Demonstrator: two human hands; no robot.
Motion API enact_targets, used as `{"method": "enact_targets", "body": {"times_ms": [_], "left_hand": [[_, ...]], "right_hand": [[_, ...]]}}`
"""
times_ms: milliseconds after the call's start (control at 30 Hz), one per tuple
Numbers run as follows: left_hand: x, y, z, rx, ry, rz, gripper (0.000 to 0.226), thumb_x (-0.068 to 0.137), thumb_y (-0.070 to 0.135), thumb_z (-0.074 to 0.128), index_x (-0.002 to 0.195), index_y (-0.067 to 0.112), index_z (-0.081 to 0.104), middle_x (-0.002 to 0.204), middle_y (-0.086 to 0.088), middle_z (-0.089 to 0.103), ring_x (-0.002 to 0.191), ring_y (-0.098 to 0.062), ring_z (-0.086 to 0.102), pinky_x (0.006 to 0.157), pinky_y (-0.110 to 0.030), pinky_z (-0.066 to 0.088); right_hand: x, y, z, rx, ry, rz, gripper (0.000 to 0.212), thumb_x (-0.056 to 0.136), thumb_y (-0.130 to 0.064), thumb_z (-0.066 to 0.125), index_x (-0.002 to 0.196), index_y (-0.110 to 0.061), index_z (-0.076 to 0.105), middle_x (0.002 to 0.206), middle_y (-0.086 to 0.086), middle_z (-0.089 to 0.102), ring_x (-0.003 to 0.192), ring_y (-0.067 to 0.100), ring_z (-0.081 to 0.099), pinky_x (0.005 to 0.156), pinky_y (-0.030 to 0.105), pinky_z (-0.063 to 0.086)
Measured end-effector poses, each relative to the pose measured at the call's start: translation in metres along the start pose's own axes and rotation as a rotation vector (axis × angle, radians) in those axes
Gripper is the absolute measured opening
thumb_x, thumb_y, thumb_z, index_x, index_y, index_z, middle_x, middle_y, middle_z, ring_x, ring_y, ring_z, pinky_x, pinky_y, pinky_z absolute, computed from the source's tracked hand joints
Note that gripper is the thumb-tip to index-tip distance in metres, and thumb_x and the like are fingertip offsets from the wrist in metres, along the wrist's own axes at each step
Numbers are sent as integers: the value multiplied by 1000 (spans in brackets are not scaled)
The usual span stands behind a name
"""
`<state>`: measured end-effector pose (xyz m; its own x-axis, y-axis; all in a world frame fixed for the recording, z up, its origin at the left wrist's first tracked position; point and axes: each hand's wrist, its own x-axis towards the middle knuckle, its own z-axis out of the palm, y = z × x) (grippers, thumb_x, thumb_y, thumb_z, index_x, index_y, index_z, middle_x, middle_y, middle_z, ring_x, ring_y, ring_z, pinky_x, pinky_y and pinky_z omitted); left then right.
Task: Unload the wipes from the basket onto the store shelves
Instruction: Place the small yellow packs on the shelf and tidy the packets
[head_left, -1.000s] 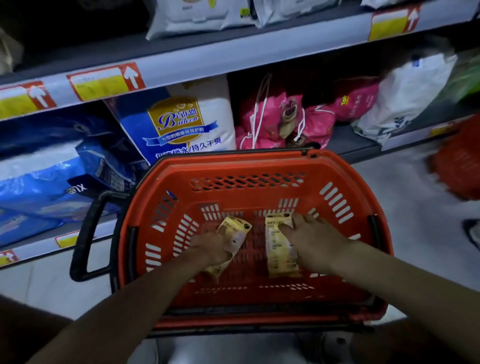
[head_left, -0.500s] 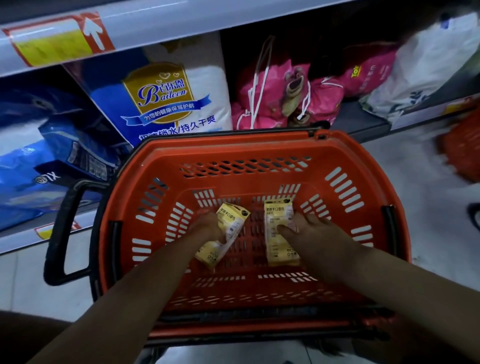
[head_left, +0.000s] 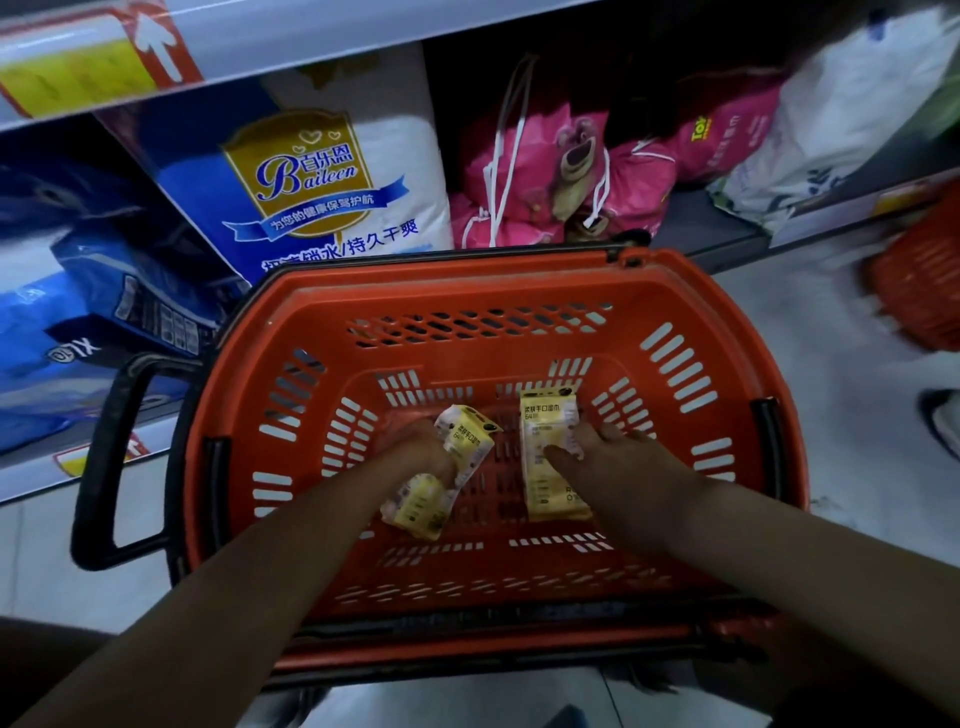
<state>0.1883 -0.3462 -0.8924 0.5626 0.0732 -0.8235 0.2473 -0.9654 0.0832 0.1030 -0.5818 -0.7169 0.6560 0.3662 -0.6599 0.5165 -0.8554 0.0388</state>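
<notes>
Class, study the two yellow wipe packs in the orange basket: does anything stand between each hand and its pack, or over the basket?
Nothing visible does. The left hand grips the tilted left pack, the right hand pinches the right pack, and the basket is open above them.

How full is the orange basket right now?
Nearly empty: the basket holds only two yellow packs, left pack under the left hand, right pack under the right hand.

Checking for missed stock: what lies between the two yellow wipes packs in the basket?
Head view: only bare slotted basket floor between the left pack and the right pack.
</notes>
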Motion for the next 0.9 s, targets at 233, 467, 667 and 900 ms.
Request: {"method": "enact_targets", "body": {"times_ms": [233,467,667,900], "left_hand": [[-34,9,-25,-92,35,108,87,45,58,96,114,15,68,106,-1,70,101,-25,69,88,-42,63],[-104,9,-52,-641,55,251,66,55,27,103,111,20,69,107,4,75,103,-15,69,97,-34,55],[-167,18,-85,-877,140,398,45,70,5,93,112,12,77,102,1,82,93,-13,78,81,-27,62],[-223,8,-101,-1226,118,455,32,86,7,77,116,20,74,105,-2,82,96,-23,79,86,-42,64]], "right_hand": [[0,0,-9,-3,19,3,80,96,-20,63,161,-16,16,157,21,28,141,40,37,108,47,45],[-5,-11,-34,134,74,49,84,95,-25,66,160,-18,14,153,16,34,135,36,44,100,45,50],[-3,-18,-54,521,228,50,83,91,-41,70,153,-23,18,127,9,51,108,30,61,82,39,54],[5,-32,-85,999,291,19,119,42,-73,76,148,-46,30,140,-9,43,132,15,33,107,40,42]]}}
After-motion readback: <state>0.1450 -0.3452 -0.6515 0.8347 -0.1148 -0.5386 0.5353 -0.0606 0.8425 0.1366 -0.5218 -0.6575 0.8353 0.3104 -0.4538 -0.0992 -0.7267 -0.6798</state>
